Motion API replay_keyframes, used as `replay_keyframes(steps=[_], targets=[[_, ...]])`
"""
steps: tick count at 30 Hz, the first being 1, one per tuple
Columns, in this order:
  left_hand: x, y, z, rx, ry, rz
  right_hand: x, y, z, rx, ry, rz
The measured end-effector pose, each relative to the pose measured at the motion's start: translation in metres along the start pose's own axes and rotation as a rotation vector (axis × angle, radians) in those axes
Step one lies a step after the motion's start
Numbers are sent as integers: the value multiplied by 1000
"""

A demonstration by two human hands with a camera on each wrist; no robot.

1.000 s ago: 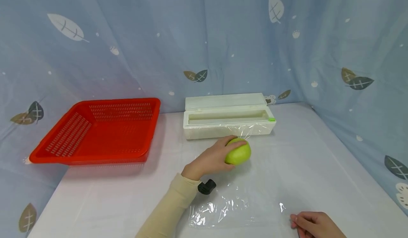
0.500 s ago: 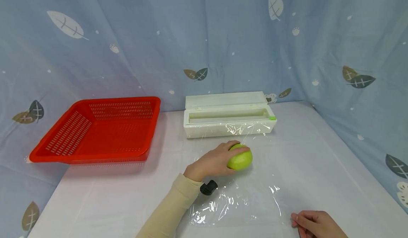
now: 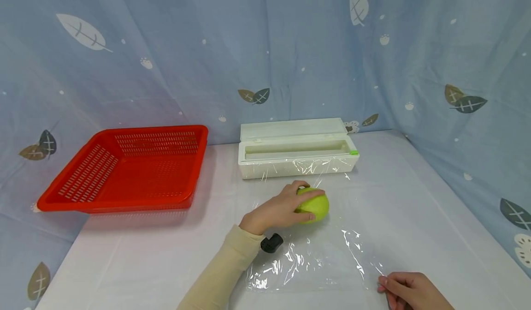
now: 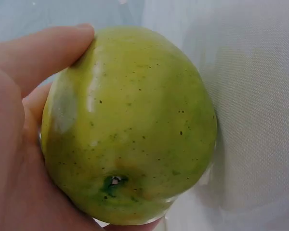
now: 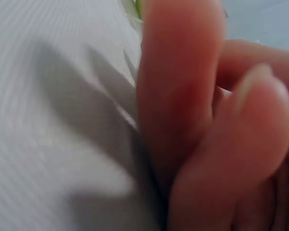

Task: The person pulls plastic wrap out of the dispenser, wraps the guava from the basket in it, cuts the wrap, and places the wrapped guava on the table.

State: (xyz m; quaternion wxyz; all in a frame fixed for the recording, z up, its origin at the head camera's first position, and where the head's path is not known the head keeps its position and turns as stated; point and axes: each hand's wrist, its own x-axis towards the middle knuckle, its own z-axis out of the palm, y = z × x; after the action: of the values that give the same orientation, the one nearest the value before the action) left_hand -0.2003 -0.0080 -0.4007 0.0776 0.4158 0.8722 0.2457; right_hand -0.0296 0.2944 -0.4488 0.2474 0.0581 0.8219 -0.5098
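Green apple (image 3: 317, 205) in left hand (image 3: 281, 210), apart from right hand (image 3: 408, 291)

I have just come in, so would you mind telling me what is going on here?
A person's left hand grips a green apple over clear film that runs from an open white box. Their right hand seems to pinch the film near its front right corner. A red basket stands to the left.

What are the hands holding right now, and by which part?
The left hand grips the green fruit around its left side; the right hand appears to pinch the clear film by its near right corner.
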Motion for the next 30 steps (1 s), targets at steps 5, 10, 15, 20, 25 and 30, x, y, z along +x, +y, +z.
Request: replay_keyframes(steps=[5,10,15,20,25,30], targets=[[-1,-2,-1,-43,14,-20,0,1,-2,51,-57,-45],[-2,-1,-4,-123,40,-71,-1,-1,-4,165,-143,-87],[-2,-1,-4,-111,49,-87,-2,-7,-4,232,-178,-105],[-1,-2,-3,-118,52,-100,-3,-17,-3,227,-221,-210],[0,-4,-2,-126,46,-88,-6,-30,-6,269,-279,-341],[-1,-5,-1,-117,45,-90,-6,-43,-11,254,-272,-393]])
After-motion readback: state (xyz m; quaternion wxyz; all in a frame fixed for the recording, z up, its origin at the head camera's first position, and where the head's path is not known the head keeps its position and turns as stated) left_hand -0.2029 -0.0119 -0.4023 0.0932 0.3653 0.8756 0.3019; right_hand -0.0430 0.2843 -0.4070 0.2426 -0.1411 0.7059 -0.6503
